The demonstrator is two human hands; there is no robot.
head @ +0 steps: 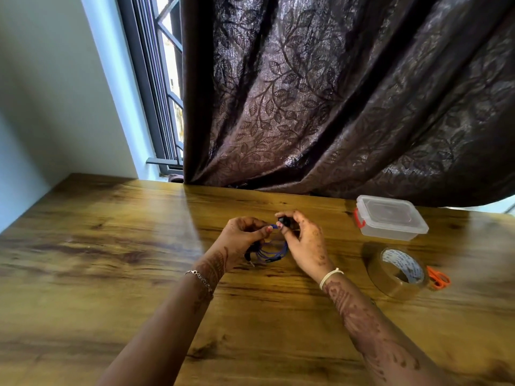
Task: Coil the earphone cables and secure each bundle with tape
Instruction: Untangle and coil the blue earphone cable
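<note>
Spanning the scene, the glossy wooden counter (111, 246) carries a brown packing-tape roll (398, 271) at right. Mid-counter, the left hand (245, 235) grasps a thin blue earphone cable (274, 250), loosely looped in several strands, while the right hand (303, 240) pinches its black earbud (284, 220).

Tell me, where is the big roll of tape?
In the head view, the tape roll lies on the wooden table at the person's right, just in front of the clear box, with orange scissors at its right edge.
</note>
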